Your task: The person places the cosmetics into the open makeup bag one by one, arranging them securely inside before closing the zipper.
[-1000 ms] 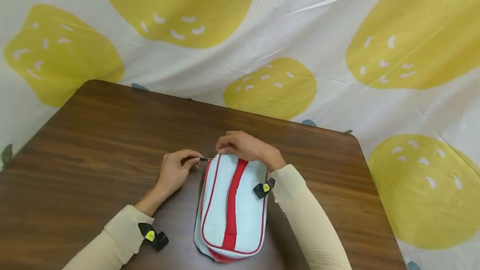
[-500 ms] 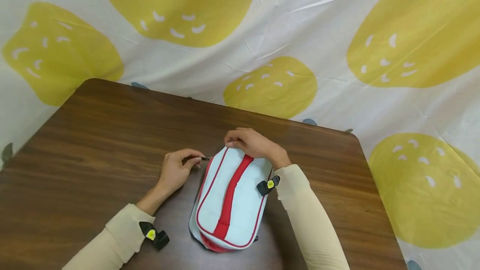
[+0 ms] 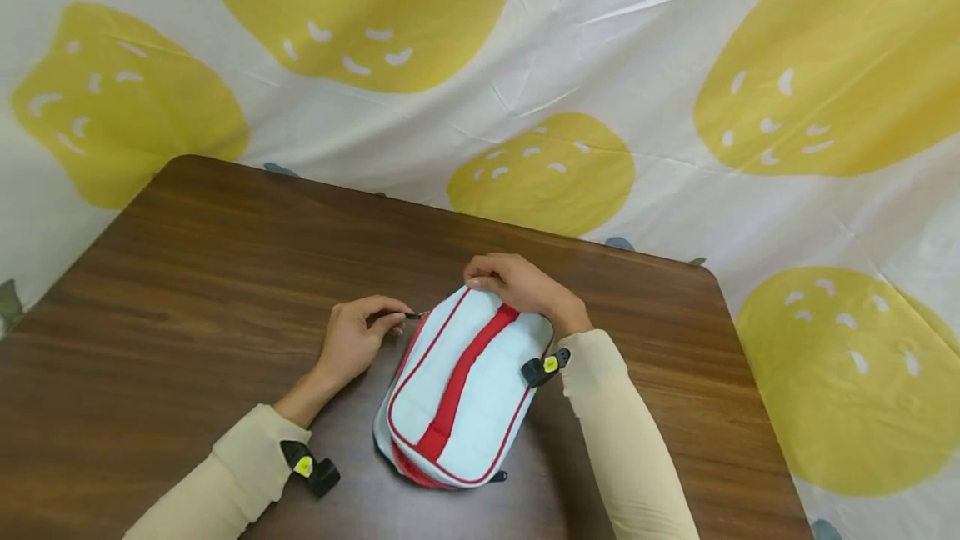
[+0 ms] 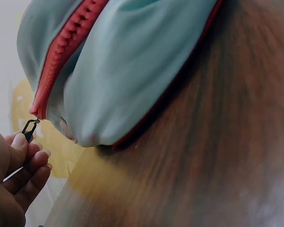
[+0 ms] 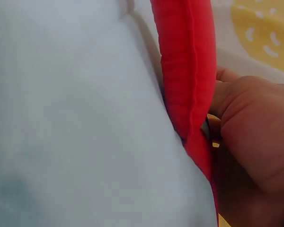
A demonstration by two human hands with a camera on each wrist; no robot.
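A pale blue pouch [image 3: 465, 390] with red piping and a red centre strap [image 3: 463, 380] lies on the brown wooden table [image 3: 187, 273], slanted with its far end to the right. My left hand [image 3: 358, 338] pinches the black zipper pull [image 3: 413, 316] at the pouch's far left corner; the left wrist view shows the zipper pull [image 4: 28, 128] at the end of the red zipper [image 4: 66, 45]. My right hand [image 3: 517, 283] grips the far end of the pouch. Up close, the right hand [image 5: 253, 127] curls beside the red strap [image 5: 187, 71].
A white cloth with large yellow shapes [image 3: 540, 165] hangs behind and around the table. The table's far edge [image 3: 450, 215] runs just beyond the hands. Small black-and-yellow cameras [image 3: 307, 467] sit on both cream sleeves.
The pouch has turned: its far end swung right with my right hand and its near end shifted left. My left hand stayed in place, pinching the zipper pull.
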